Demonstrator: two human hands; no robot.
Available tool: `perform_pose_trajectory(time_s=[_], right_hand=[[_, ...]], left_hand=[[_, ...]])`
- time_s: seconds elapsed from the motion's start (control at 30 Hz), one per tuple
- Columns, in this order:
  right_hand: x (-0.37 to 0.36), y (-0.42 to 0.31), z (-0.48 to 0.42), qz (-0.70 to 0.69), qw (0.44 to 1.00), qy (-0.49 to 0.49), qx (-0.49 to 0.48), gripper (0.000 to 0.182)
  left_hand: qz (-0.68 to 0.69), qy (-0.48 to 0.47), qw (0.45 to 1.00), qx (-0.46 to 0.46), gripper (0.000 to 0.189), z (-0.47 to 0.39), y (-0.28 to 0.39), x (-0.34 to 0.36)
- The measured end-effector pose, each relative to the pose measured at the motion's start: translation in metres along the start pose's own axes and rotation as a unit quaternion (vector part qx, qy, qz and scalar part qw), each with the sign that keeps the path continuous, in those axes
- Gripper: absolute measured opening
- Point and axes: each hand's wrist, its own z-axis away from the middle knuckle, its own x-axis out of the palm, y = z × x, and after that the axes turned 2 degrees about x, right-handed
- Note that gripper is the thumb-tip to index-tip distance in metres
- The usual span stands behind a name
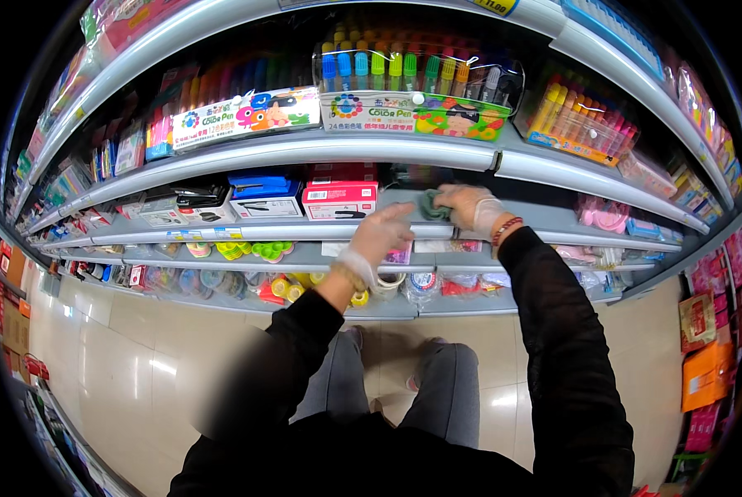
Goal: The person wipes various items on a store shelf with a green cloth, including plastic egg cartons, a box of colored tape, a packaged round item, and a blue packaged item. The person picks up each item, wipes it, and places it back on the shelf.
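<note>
My right hand (470, 208), in a thin see-through glove with a red bracelet at the wrist, holds a bunched dark green cloth (434, 205) on the grey metal shelf (532, 214). To its left is my left hand (380, 236), also gloved and somewhat blurred, with its fingers apart in front of the shelf edge. Nothing shows in it. Just behind my left hand stand a red and white stapler box (340, 202) and a white box with a blue stapler (266, 202) on top. What lies under the cloth is hidden.
Above, a shelf holds packs of colour pens (414, 115) and a pack of orange and pink pens (579, 124). Pink items (604, 214) lie at the right of the middle shelf. Lower shelves carry tape rolls (423, 281) and green moulded items (273, 250). A tiled floor (141, 348) lies below.
</note>
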Motion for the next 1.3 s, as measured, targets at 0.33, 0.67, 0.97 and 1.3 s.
perform_pose_trajectory(time_s=[0.33,0.67,0.97,1.3], right_hand=[[0.036,0.119,0.027,0.102,0.953,0.076,0.276,0.036],[0.007,0.071,-0.031,-0.001,0.968,-0.095,0.233,0.039],[0.011,0.057,-0.030,-0.106,0.958,0.024,0.266,0.056],[0.009,0.057,-0.021,-0.003,0.975,-0.026,0.221,0.054]], left_hand=[[0.426,0.124,0.875,-0.192,0.033,-0.074,-0.005,0.025],[0.437,0.226,0.848,-0.197,0.030,-0.095,-0.025,0.034],[0.449,0.328,0.786,-0.269,0.040,-0.130,-0.033,0.034],[0.394,0.359,0.802,-0.268,0.033,-0.124,-0.020,0.039]])
